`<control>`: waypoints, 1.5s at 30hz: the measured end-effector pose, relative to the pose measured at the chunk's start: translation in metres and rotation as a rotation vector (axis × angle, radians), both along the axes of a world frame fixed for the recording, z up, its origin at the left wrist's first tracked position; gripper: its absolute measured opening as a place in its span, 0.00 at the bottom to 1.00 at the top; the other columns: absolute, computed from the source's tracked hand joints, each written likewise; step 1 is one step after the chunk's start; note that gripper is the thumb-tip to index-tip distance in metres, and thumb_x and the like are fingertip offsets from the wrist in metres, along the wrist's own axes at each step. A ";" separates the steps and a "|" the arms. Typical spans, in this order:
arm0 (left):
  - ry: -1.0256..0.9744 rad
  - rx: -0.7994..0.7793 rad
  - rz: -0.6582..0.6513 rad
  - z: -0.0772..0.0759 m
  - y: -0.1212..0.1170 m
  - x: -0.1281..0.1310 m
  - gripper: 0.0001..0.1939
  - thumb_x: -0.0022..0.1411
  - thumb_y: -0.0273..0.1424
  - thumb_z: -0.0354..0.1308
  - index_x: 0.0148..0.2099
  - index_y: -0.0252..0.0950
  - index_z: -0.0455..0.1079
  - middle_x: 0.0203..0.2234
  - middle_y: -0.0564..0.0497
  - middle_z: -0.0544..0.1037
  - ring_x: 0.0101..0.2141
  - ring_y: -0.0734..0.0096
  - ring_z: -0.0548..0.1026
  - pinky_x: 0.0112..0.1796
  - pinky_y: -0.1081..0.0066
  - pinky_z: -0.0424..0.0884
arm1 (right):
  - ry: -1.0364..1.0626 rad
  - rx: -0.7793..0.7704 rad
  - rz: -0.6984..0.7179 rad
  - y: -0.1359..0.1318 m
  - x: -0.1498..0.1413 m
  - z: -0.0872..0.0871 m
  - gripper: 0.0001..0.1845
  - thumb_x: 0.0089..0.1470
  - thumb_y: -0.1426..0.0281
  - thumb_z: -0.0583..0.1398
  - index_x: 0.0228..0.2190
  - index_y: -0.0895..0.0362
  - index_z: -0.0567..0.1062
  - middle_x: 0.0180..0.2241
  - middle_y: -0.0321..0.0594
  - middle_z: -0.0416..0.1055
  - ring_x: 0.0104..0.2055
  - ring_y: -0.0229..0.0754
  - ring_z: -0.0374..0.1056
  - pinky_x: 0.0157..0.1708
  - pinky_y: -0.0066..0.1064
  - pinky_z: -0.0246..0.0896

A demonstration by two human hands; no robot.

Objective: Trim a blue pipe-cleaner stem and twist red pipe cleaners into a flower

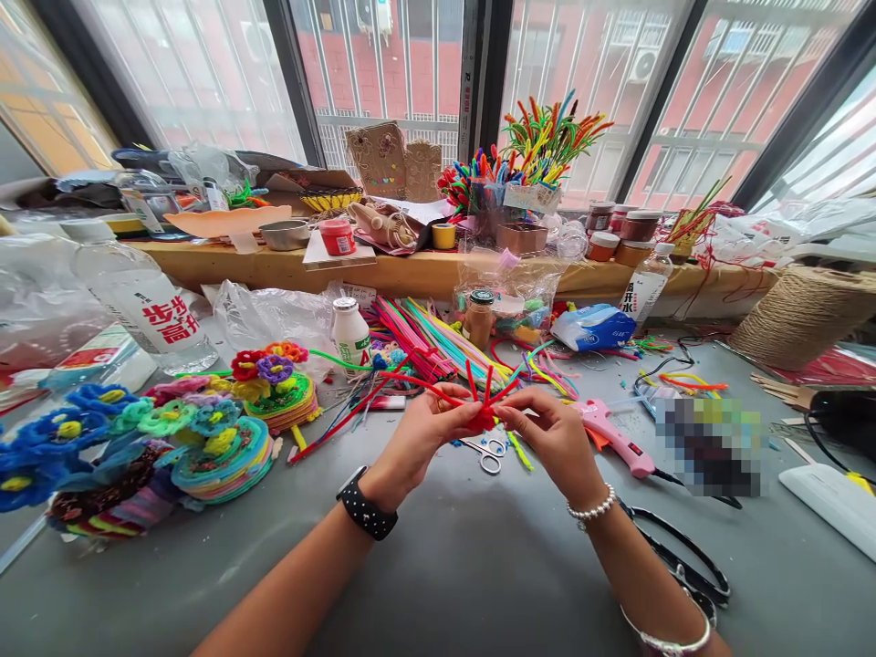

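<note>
Red pipe cleaners [484,415], joined at a bunched centre with several stems sticking up and out, are held above the table between both hands. My left hand [431,424] pinches the bunch from the left, fingers closed on it. From the other side, my right hand [544,433] grips it between thumb and fingers. A long red stem [390,376] runs out leftward past my left hand. Just below the hands lie small scissors [491,454] with white handles. A pile of coloured pipe cleaners [417,338] is spread behind the hands.
Pipe-cleaner flowers [102,411] and coiled round pieces [223,461] sit at left. A pink glue gun [616,438], black-framed glasses [684,547] and a twine spool [794,319] are at right. Bottles, including a white one [350,328], stand behind, below a crowded ledge [274,266].
</note>
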State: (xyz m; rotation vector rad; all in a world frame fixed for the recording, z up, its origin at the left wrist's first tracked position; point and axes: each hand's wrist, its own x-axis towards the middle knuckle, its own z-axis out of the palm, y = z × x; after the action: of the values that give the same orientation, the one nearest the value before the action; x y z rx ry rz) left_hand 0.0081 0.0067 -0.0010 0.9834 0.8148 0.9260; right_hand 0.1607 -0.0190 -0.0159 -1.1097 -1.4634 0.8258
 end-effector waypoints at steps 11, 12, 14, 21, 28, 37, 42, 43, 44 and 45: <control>0.030 0.094 -0.004 0.002 -0.004 0.004 0.17 0.43 0.29 0.61 0.35 0.34 0.58 0.21 0.53 0.74 0.26 0.68 0.74 0.32 0.69 0.68 | 0.157 -0.155 0.022 0.001 -0.004 -0.004 0.11 0.44 0.62 0.57 0.23 0.59 0.70 0.18 0.33 0.62 0.21 0.32 0.57 0.22 0.24 0.54; 0.028 0.088 -0.004 0.002 -0.003 0.003 0.17 0.43 0.29 0.61 0.34 0.33 0.58 0.20 0.53 0.74 0.26 0.69 0.74 0.32 0.69 0.67 | 0.179 -0.168 0.029 0.002 -0.004 -0.004 0.11 0.44 0.62 0.58 0.23 0.59 0.70 0.18 0.32 0.62 0.21 0.32 0.56 0.21 0.24 0.53; 0.018 0.063 -0.003 0.002 -0.003 0.003 0.15 0.44 0.29 0.61 0.33 0.33 0.58 0.20 0.53 0.74 0.25 0.70 0.74 0.31 0.71 0.67 | 0.213 -0.192 0.042 0.002 -0.004 -0.005 0.11 0.43 0.63 0.59 0.23 0.59 0.70 0.18 0.32 0.62 0.20 0.31 0.55 0.21 0.23 0.52; 0.011 0.073 0.010 0.001 -0.002 0.002 0.15 0.45 0.27 0.60 0.34 0.34 0.57 0.21 0.52 0.75 0.25 0.74 0.73 0.33 0.71 0.67 | 0.220 -0.212 0.045 0.001 -0.005 -0.004 0.08 0.41 0.66 0.60 0.23 0.59 0.71 0.19 0.32 0.63 0.22 0.31 0.54 0.21 0.23 0.51; 0.043 0.110 -0.007 0.000 -0.002 0.002 0.15 0.45 0.29 0.60 0.33 0.33 0.57 0.22 0.51 0.74 0.25 0.71 0.73 0.31 0.70 0.68 | 0.326 -0.234 -0.015 0.002 -0.012 -0.011 0.11 0.38 0.64 0.62 0.20 0.59 0.70 0.17 0.31 0.60 0.20 0.31 0.52 0.20 0.23 0.48; 0.078 0.127 0.029 -0.001 -0.002 0.003 0.18 0.42 0.30 0.61 0.33 0.33 0.56 0.20 0.53 0.73 0.24 0.71 0.73 0.30 0.70 0.67 | 0.423 -0.322 0.030 0.004 -0.011 -0.014 0.13 0.39 0.63 0.61 0.18 0.60 0.69 0.15 0.30 0.57 0.19 0.29 0.49 0.19 0.23 0.44; 0.076 0.115 0.025 -0.004 -0.002 0.004 0.17 0.43 0.30 0.61 0.33 0.34 0.56 0.20 0.53 0.73 0.25 0.71 0.73 0.29 0.72 0.67 | 0.521 -0.388 0.058 0.004 -0.013 -0.015 0.12 0.39 0.63 0.62 0.19 0.60 0.71 0.13 0.29 0.54 0.17 0.27 0.46 0.17 0.23 0.39; 0.077 0.116 0.023 -0.005 -0.002 0.004 0.17 0.43 0.30 0.61 0.33 0.34 0.56 0.20 0.53 0.73 0.25 0.72 0.73 0.29 0.72 0.67 | 0.549 -0.399 0.066 0.004 -0.014 -0.015 0.11 0.39 0.64 0.62 0.19 0.60 0.71 0.13 0.29 0.55 0.17 0.27 0.46 0.17 0.23 0.38; 0.078 0.120 0.023 -0.005 -0.002 0.004 0.16 0.44 0.30 0.61 0.32 0.34 0.56 0.20 0.53 0.73 0.25 0.72 0.73 0.29 0.72 0.67 | 0.579 -0.411 0.072 0.004 -0.015 -0.015 0.11 0.38 0.64 0.62 0.19 0.60 0.72 0.14 0.29 0.55 0.16 0.27 0.45 0.17 0.23 0.38; 0.078 0.127 0.024 -0.005 -0.002 0.004 0.16 0.44 0.30 0.61 0.32 0.34 0.56 0.19 0.53 0.73 0.25 0.72 0.73 0.29 0.72 0.67 | 0.610 -0.425 0.078 0.004 -0.015 -0.015 0.10 0.38 0.64 0.63 0.20 0.60 0.72 0.14 0.29 0.55 0.16 0.27 0.45 0.17 0.23 0.38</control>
State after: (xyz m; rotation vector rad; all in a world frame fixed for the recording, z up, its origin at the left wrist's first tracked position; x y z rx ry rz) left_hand 0.0121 0.0047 -0.0064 1.1276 0.8428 0.9743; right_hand 0.1453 -0.0151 -0.0311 -0.9807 -0.8411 1.4297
